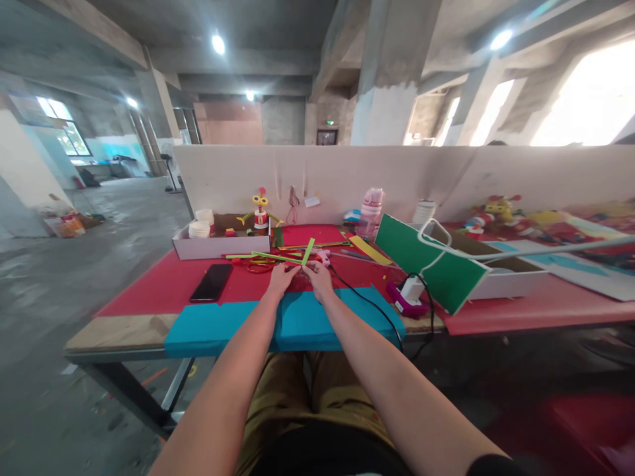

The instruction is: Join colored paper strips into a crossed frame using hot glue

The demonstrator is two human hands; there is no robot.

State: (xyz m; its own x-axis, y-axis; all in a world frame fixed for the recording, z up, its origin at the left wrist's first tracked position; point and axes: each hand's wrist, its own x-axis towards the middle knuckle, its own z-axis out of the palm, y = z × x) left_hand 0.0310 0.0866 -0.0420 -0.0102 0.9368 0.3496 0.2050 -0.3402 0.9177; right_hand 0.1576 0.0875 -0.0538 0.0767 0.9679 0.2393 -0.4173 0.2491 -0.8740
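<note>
My left hand (pixel 284 277) and my right hand (pixel 318 276) are close together above the front of the red table covering. Between their pinched fingertips is a light green strip (pixel 308 251), bent into an angle. One arm of it sticks up and another runs off to the left over my left hand. Both hands look closed on this strip; whether it is paper or foam I cannot tell. Just behind the right hand lies a pink tool with a black cord (pixel 322 256), possibly a glue gun. Red and yellow strips (pixel 260 266) lie behind the left hand.
A black phone (pixel 211 283) lies left. Behind it, a white box (pixel 218 247) holds paper cups and a yellow-eyed figure (pixel 260 215). At right are a tilted green board (pixel 429 261), a purple power strip (pixel 407 301) and a pink bottle (pixel 372 213). Blue cloth (pixel 218 328) covers the front edge.
</note>
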